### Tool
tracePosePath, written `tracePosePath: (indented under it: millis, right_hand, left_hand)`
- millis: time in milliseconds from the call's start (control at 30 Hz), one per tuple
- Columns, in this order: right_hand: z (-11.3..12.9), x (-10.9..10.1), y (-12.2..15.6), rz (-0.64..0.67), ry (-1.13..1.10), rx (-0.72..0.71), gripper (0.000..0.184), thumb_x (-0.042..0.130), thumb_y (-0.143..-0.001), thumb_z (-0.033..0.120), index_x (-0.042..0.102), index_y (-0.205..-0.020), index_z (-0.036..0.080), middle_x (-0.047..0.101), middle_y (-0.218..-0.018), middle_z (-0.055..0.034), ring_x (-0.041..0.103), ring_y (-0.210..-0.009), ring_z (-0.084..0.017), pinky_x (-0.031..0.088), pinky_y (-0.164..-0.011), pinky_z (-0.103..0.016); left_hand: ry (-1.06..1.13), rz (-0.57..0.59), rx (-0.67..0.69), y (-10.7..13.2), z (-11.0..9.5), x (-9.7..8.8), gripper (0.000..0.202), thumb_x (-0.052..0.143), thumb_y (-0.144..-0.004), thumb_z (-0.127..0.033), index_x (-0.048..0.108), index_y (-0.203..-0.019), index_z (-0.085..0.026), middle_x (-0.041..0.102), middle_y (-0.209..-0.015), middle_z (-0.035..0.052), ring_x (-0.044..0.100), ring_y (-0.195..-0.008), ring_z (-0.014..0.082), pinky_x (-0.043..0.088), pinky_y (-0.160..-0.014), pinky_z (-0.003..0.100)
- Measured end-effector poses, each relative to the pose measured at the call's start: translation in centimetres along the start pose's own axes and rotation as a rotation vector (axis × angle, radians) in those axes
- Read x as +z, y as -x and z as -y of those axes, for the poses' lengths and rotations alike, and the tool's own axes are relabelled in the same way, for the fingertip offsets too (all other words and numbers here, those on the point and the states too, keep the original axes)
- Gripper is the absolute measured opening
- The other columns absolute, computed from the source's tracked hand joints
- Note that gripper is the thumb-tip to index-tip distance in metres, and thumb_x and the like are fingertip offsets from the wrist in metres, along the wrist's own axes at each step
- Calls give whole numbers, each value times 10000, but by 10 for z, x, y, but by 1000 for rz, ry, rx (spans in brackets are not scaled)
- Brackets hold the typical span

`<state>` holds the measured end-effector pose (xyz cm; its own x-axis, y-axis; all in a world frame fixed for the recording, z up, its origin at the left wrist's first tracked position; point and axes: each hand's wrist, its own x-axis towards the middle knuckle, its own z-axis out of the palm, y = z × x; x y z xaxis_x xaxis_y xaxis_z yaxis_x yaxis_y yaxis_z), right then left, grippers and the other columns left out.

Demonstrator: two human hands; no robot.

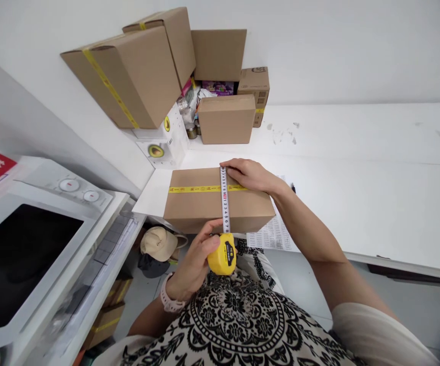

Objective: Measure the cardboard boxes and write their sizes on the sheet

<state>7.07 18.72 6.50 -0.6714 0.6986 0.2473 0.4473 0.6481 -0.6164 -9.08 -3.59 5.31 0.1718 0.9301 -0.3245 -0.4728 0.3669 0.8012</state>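
Note:
A brown cardboard box (pixel 193 203) sealed with yellow printed tape lies on the white table near its front edge. My left hand (pixel 197 256) is closed around a yellow tape measure (pixel 216 260), just in front of the box. Its white blade runs away from me across the box top. At the far edge of the box, the fingers of my right hand (pixel 248 174) press the blade's end against the cardboard. Partly under the box's right end lies a printed sheet (pixel 275 231), with a dark pen (pixel 293 187) beside it.
Large taped boxes (pixel 143 71) are stacked on white avocado-print cartons (pixel 162 150) at the back left. A smaller box (pixel 226 119) stands before jars and packets. A microwave (pixel 32 244) sits left on a shelf, with caps (pixel 157 244) below the table.

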Motion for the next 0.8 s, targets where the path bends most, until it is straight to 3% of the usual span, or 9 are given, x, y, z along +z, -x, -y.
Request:
tracePosePath:
  millis: [100, 167, 300, 400, 467, 533, 633, 700, 800]
  right_hand:
    - [11, -7, 6, -141, -187, -69, 323, 528, -969, 345, 728, -1171, 193, 753, -1143, -81, 684, -1020, -235, 529, -962, -438]
    - [24, -19, 19, -255, -302, -102, 292, 582, -956, 383, 743, -1130, 212, 758, -1087, -57, 685, -974, -204, 549, -923, -401]
    - [52, -43, 70, -489, -414, -140, 183, 695, -905, 311, 777, -1058, 253, 761, -998, -37, 697, -893, -180, 582, -815, -362]
    - [65, -44, 117, -634, -408, -186, 217, 744, -854, 190, 794, -1033, 303, 770, -897, -21, 702, -804, -177, 591, -691, -350]
    - [70, -31, 143, -614, -365, -212, 356, 734, -844, 129, 773, -1110, 362, 781, -897, -8, 708, -769, -179, 592, -630, -353]
    - [76, -14, 162, -490, -316, -197, 481, 701, -859, 98, 719, -1213, 423, 789, -956, -4, 719, -784, -186, 601, -616, -369]
    - [74, 8, 181, -371, -272, -102, 490, 665, -885, 114, 695, -1245, 446, 783, -1045, -10, 733, -887, -210, 624, -702, -422]
    - [59, 14, 190, -487, -254, 29, 347, 652, -901, 168, 739, -1142, 401, 781, -1009, -16, 731, -898, -220, 618, -739, -438]
    - [10, 11, 200, -777, -150, 398, 122, 618, -924, 293, 734, -962, 284, 757, -911, -48, 708, -854, -225, 584, -744, -422]
  left_hand:
    - [-53, 7, 26, 1, -2, -4, 387, 754, -815, -471, 623, -1084, -225, 673, -955, 36, 688, -836, 204, 584, -705, 320]
    - [-141, 90, 44, 3, -3, -7, 385, 776, -802, -459, 631, -1073, -228, 682, -967, 38, 676, -845, 194, 565, -741, 312]
    - [-454, 261, 59, 7, -5, -11, 437, 812, -767, -411, 656, -1129, -221, 686, -983, 43, 639, -844, 181, 529, -784, 306]
    - [-668, 293, 79, 4, -7, -10, 552, 842, -723, -340, 633, -1221, -227, 694, -1085, 57, 643, -941, 216, 513, -913, 375]
    - [-712, 308, 62, 0, -8, -7, 718, 859, -702, -326, 551, -1345, -241, 695, -1168, 78, 645, -1036, 258, 487, -994, 439]
    - [-688, 326, 40, -5, -7, -4, 854, 877, -688, -328, 462, -1431, -255, 690, -1216, 96, 644, -1093, 285, 465, -1036, 478]
    - [-648, 346, 44, -15, -1, 1, 877, 877, -702, -324, 428, -1453, -269, 685, -1223, 98, 647, -1116, 288, 456, -1057, 483]
    - [-683, 334, 67, -24, 6, 2, 848, 872, -710, -326, 445, -1440, -270, 685, -1216, 95, 647, -1122, 289, 444, -1073, 496]
    - [-838, 281, 119, -41, 21, 0, 774, 858, -717, -335, 499, -1400, -264, 672, -1253, 106, 629, -1178, 312, 432, -1090, 519]
